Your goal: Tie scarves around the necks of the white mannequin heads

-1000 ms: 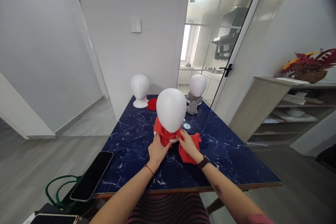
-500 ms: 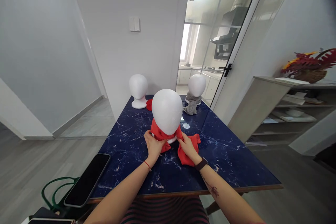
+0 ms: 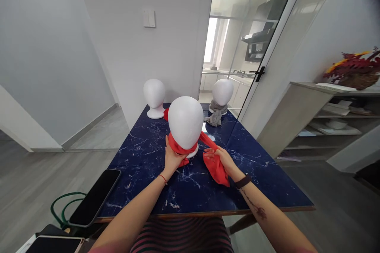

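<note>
A white foam mannequin head (image 3: 186, 120) stands upright near the middle of the table, with a red scarf (image 3: 216, 168) around its neck. My left hand (image 3: 173, 158) is closed on the scarf at the left front of the neck, its thumb across the front. Out to the right, my right hand (image 3: 221, 158) grips the scarf's other length, which stretches from the neck to my fingers. The loose end hangs below that hand onto the table. The back of the neck is hidden behind the head.
On the blue marbled table (image 3: 142, 182), a bare mannequin head (image 3: 154, 97) stands back left beside red cloth (image 3: 166, 114). Another head (image 3: 222, 91) wears a grey scarf (image 3: 215, 118) back right. A phone (image 3: 95, 197) lies at the left edge. A shelf unit (image 3: 308, 95) stands right.
My right hand has moved right, away from the neck, drawing a length of the red scarf out taut. My left hand stays at the neck. The view has shifted slightly.
</note>
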The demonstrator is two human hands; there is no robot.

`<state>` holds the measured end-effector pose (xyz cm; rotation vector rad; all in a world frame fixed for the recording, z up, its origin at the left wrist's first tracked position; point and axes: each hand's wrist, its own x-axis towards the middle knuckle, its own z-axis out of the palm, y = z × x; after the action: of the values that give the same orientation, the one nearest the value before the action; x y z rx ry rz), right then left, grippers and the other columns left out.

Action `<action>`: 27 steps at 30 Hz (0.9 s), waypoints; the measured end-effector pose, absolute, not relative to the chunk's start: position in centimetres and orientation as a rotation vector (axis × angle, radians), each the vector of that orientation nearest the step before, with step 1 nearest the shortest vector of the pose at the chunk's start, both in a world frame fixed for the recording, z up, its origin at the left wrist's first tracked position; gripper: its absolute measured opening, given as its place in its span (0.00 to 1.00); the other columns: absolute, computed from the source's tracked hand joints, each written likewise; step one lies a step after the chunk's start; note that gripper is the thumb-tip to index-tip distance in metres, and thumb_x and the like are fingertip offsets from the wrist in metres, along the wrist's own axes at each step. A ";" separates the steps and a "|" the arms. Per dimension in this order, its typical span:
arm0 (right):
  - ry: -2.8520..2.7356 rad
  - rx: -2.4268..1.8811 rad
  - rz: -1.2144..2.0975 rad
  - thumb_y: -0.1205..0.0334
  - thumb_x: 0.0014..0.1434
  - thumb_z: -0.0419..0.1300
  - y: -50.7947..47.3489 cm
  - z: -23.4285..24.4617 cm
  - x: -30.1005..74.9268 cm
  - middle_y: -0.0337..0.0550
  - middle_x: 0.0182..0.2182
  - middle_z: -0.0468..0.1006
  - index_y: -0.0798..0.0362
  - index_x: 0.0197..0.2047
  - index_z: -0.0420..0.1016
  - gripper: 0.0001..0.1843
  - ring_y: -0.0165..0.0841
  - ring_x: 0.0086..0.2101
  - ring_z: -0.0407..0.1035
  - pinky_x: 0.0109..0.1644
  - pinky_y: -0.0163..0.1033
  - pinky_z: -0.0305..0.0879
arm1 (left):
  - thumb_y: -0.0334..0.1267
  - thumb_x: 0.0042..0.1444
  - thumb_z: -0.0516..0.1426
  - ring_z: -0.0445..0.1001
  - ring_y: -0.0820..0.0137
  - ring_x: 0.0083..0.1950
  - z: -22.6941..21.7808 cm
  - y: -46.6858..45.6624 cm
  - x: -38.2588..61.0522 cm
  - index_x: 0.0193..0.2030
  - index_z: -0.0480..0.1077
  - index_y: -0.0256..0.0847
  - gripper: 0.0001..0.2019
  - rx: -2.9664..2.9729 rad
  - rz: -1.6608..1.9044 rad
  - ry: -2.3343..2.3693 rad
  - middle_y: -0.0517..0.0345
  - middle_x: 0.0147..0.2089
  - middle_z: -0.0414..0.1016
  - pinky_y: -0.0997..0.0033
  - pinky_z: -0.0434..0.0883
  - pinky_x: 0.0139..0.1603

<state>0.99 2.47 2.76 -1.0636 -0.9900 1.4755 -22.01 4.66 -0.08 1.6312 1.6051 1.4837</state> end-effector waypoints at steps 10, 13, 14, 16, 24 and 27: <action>-0.920 -1.093 1.556 0.59 0.48 0.63 -0.8 5.7 3.2 0.37 0.25 0.73 0.52 0.36 0.72 0.12 0.25 0.20 0.64 0.23 0.30 0.62 | 0.50 0.32 0.68 0.60 0.55 0.64 0.4 4.1 -22.1 0.68 0.34 0.39 0.62 1.630 1.396 1.672 0.38 0.66 0.54 0.58 0.62 0.60; -1.198 -1.168 1.639 0.53 0.52 0.62 -6.2 6.9 3.0 0.44 0.41 0.77 0.46 0.58 0.62 0.31 0.35 0.35 0.73 0.39 0.40 0.70 | 0.48 0.33 0.68 0.63 0.55 0.61 0.5 4.0 -22.0 0.68 0.36 0.40 0.59 1.639 1.368 1.702 0.40 0.64 0.57 0.58 0.65 0.58; -1.333 -1.192 1.614 0.52 0.52 0.62 -8.2 7.4 3.2 0.46 0.47 0.75 0.44 0.62 0.57 0.35 0.38 0.42 0.72 0.45 0.43 0.69 | 0.47 0.34 0.68 0.65 0.55 0.60 0.5 4.0 -22.0 0.67 0.37 0.40 0.58 1.640 1.361 1.711 0.40 0.63 0.59 0.58 0.66 0.56; -1.589 -1.224 1.521 0.54 0.51 0.64 -11.6 8.2 3.7 0.45 0.57 0.66 0.41 0.64 0.55 0.39 0.41 0.54 0.64 0.57 0.46 0.61 | 0.46 0.34 0.68 0.67 0.55 0.58 0.5 4.0 -22.1 0.67 0.38 0.39 0.57 1.651 1.370 1.713 0.40 0.61 0.62 0.58 0.68 0.54; -1.973 -1.213 1.259 0.54 0.60 0.54 -13.9 9.3 0.5 0.40 0.51 0.73 0.40 0.56 0.68 0.20 0.37 0.50 0.66 0.56 0.42 0.60 | 0.43 0.35 0.68 0.58 0.53 0.64 0.4 3.4 -22.3 0.67 0.39 0.38 0.56 1.716 1.377 1.674 0.39 0.65 0.55 0.56 0.62 0.60; -2.123 -1.022 1.182 0.60 0.62 0.51 -12.5 9.8 -2.3 0.39 0.43 0.77 0.46 0.52 0.71 0.16 0.30 0.42 0.70 0.50 0.34 0.62 | 0.36 0.34 0.67 0.58 0.50 0.63 0.3 2.4 -23.1 0.67 0.41 0.31 0.55 1.627 1.319 1.792 0.33 0.63 0.57 0.54 0.61 0.59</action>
<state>-2.29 -12.51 9.84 -1.0219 -2.1230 1.1823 -23.11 2.43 0.28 1.6274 1.7916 1.3194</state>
